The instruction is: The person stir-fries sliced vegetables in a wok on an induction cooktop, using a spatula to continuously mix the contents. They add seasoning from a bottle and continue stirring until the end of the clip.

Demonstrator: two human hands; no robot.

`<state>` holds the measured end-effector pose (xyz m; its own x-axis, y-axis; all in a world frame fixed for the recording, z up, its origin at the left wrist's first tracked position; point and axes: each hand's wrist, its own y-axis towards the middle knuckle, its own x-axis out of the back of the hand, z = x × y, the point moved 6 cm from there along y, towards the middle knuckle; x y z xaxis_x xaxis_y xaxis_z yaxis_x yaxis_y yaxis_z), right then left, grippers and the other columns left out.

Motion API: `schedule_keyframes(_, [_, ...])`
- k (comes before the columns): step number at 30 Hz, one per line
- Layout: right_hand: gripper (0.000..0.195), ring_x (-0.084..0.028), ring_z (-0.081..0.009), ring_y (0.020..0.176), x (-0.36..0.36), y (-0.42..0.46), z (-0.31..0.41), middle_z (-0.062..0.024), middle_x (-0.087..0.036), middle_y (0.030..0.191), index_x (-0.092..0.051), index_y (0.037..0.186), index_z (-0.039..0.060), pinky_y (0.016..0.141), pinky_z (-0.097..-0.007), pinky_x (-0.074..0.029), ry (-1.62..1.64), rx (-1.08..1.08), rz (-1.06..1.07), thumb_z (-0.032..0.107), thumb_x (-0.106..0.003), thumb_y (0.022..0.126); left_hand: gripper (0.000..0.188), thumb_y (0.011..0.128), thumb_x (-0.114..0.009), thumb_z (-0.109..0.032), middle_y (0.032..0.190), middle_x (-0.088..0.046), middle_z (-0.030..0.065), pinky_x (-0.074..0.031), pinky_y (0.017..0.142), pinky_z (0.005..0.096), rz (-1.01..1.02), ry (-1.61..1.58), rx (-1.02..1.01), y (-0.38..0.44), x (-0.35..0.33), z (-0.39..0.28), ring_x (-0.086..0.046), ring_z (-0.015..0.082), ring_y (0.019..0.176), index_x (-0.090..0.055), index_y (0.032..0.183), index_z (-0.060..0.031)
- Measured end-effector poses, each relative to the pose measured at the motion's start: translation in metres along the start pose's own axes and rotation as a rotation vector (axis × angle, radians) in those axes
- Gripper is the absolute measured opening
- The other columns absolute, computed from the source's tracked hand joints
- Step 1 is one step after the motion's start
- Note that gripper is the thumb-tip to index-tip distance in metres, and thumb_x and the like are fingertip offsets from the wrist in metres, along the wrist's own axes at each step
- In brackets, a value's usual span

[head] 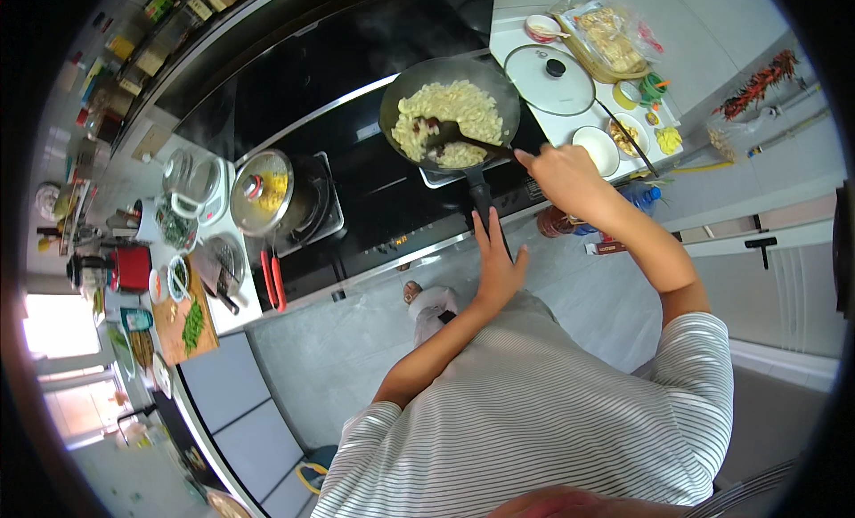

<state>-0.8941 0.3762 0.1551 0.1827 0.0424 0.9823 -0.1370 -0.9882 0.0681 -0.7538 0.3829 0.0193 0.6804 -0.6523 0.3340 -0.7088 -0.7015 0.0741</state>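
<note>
A dark wok point(504, 97) sits on the right burner of a black glass cooktop, holding chopped pale food point(461, 104) with some dark reddish bits near its left side. My right hand point(561, 174) grips the handle of a dark spatula point(477, 142), whose blade rests in the food. Below the wok, my left hand point(499, 261) lies against the wok's black handle point(479, 194), with fingers spread along it; whether the palm grips it is hidden. Faint steam rises behind the wok.
On the left burner stands a pan under a glass lid point(260, 190), near red-handled tongs point(274, 281). A cutting board point(170, 324) holds green leaves. To the right are a glass lid point(549, 87), a white bowl point(596, 150), a bowl of chopped food point(628, 136) and a basket point(594, 67).
</note>
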Motion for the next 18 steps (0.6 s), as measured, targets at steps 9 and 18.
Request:
schedule_keyframes(9, [0.028, -0.067, -0.0332, 0.070, -0.015, 0.052, -0.025, -0.0162, -0.066, 0.074, -0.065, 0.108, 0.0027, 0.059, -0.0416, -0.053, 0.107, 0.063, -0.030, 0.005, -0.054, 0.083, 0.067, 0.089, -0.059, -0.004, 0.112, -0.054, 0.0142, -0.054, 0.067, 0.0319, -0.110, -0.773, 0.588, -0.009, -0.013, 0.022, -0.064, 0.0229, 0.089, -0.021, 0.143, -0.0114])
schedule_keyframes(18, [0.025, -0.065, -0.0320, 0.070, 0.078, 0.010, -0.045, -0.0152, -0.066, 0.072, -0.071, 0.106, 0.0121, 0.062, -0.0397, -0.051, -0.035, 0.259, 0.178, 0.015, -0.064, 0.083, 0.054, 0.090, -0.060, -0.010, 0.079, -0.055, 0.0059, -0.039, 0.038, 0.0253, -0.102, -0.790, 0.570, -0.007, -0.016, 0.033, -0.053, 0.0116, 0.048, -0.029, 0.135, -0.0099])
